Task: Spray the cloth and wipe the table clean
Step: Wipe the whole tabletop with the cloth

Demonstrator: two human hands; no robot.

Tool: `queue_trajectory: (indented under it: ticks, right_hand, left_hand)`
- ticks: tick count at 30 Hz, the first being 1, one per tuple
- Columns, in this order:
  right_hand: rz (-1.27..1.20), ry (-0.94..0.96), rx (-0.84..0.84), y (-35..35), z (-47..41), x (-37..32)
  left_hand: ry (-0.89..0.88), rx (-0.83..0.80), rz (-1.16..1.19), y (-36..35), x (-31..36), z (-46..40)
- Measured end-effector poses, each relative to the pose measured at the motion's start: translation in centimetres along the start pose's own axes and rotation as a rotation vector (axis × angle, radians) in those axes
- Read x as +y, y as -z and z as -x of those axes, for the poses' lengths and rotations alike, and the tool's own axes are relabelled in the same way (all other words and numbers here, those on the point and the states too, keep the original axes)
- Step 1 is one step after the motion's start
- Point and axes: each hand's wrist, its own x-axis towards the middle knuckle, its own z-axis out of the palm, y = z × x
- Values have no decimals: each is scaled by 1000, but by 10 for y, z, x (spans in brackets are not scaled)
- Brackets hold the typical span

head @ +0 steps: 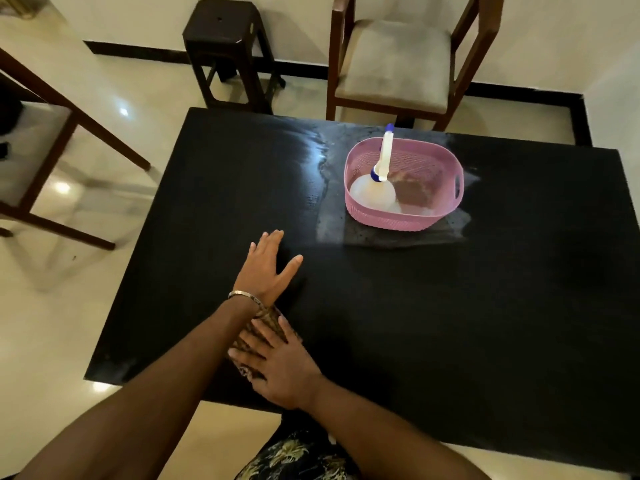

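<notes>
A dark patterned cloth (268, 320) lies on the black table (450, 323) near its front left edge. My right hand (277, 365) presses flat on the cloth with fingers spread. My left hand (265, 266) rests flat on the table just beyond the cloth, fingers straight, a bracelet on the wrist; the forearm crosses over part of the cloth. A white spray bottle (375, 188) with a blue-tipped nozzle stands in a pink basket (446, 199) at the table's far middle, beside a brownish cloth (414, 188).
A wet smeared patch (322, 157) shows on the table left of and around the basket. A cushioned wooden chair (394, 64) stands behind the table, a dark stool (228, 46) at back left, another chair (52, 133) at the left.
</notes>
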Motion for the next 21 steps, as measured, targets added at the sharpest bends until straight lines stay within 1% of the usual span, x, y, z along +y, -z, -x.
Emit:
queue_trajectory:
  ticks: [1, 2, 3, 5, 9, 11, 13, 16, 17, 18, 19, 21]
  right_hand:
    - [-6, -14, 17, 0, 10, 14]
    - [-28, -74, 44, 2, 23, 30]
    - [-57, -173, 76, 4, 41, 50]
    - [-116, -440, 120, 8, 82, 92]
    - [-160, -1021, 181, 17, 176, 171]
    - [-230, -1224, 193, 19, 216, 197]
    - [-277, -1367, 206, 22, 235, 210]
    - [-350, -1517, 215, 29, 213, 201]
    - [-357, -1536, 210, 32, 196, 193]
    - [-352, -1510, 197, 35, 177, 183]
    - [-338, -1433, 184, 38, 158, 172]
    - [-287, -1193, 162, 39, 122, 144]
  left_hand:
    - [-9, 3, -1, 0, 2, 0]
    - [-19, 3, -2, -1, 4, -1]
    - [-27, 2, 0, -4, 8, -2]
    - [-26, 2, 10, -9, 19, -4]
    - [-41, 5, 37, -22, 47, -10]
    - [-39, -13, 54, -27, 60, -13]
    - [-39, -19, 54, -32, 69, -13]
    - [-36, -16, 65, -35, 74, -14]
    - [-29, -12, 76, -35, 74, -13]
    - [-19, -8, 89, -34, 73, -14]
    - [-12, -3, 98, -33, 72, -14]
    - [-5, 3, 107, -29, 66, -16]
